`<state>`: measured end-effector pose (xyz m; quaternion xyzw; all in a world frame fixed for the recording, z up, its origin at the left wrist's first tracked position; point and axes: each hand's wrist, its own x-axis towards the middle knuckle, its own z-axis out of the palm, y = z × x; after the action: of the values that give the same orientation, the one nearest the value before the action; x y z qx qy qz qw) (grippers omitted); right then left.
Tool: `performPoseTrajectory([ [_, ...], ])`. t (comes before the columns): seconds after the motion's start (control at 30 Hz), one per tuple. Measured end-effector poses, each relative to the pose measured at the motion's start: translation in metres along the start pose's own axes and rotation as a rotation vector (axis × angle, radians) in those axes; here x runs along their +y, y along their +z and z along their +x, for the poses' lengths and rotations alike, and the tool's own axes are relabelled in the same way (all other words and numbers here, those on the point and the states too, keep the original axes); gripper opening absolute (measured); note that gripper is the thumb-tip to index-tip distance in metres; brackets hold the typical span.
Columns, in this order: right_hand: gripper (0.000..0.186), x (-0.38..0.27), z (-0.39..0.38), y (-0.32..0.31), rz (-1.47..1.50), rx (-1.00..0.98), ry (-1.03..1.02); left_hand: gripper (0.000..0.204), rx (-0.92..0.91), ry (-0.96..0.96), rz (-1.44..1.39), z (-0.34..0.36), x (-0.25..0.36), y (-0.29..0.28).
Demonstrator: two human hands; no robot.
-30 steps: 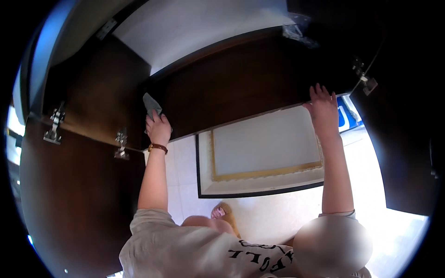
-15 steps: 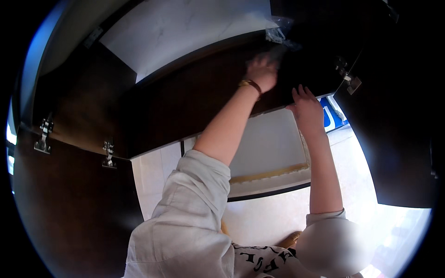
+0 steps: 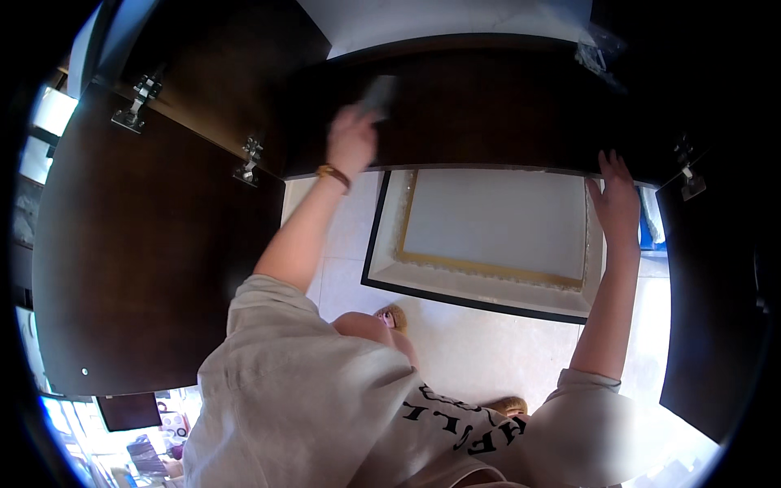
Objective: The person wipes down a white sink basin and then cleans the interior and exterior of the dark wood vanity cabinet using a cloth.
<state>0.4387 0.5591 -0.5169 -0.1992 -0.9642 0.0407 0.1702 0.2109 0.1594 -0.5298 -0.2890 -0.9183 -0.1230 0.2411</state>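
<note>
A thin, pale grey flat piece (image 3: 380, 93) sticks out from the fingers of my left hand (image 3: 352, 140), which is closed on it. The hand is slightly smeared by motion, and the piece's kind is not clear. It is over the left part of a dark brown cabinet board (image 3: 480, 106). Farther right, my right hand (image 3: 616, 191) rests on the board's near edge, fingers stretched over it and thumb apart. Behind it, at the back right, lies a clear plastic bag (image 3: 596, 57) with whitish contents.
An open dark door (image 3: 154, 252) hangs at left on metal hinges (image 3: 250, 160); another dark door (image 3: 708, 309) stands at right. Below the board, a black-framed white panel (image 3: 496, 220) lies over the pale floor (image 3: 455, 325). Brown slippers (image 3: 394, 317) are near me.
My left hand has moved left along the board, away from the plastic bag, and the grey piece in it now shows. My right hand stays at the board's edge. The view has shifted left.
</note>
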Motion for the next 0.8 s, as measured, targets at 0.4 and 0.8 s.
performPoseTrajectory([
  [0.4, 0.043, -0.004, 0.002, -0.007, 0.001, -0.002, -0.012, 0.033, 0.104, -0.169, -0.026, -0.088, 0.030, -0.039],
  [0.8, 0.041, -0.001, 0.003, -0.003, 0.099, 0.058, -0.008, 0.047, 0.069, -0.474, 0.150, -0.049, -0.090, -0.010],
])
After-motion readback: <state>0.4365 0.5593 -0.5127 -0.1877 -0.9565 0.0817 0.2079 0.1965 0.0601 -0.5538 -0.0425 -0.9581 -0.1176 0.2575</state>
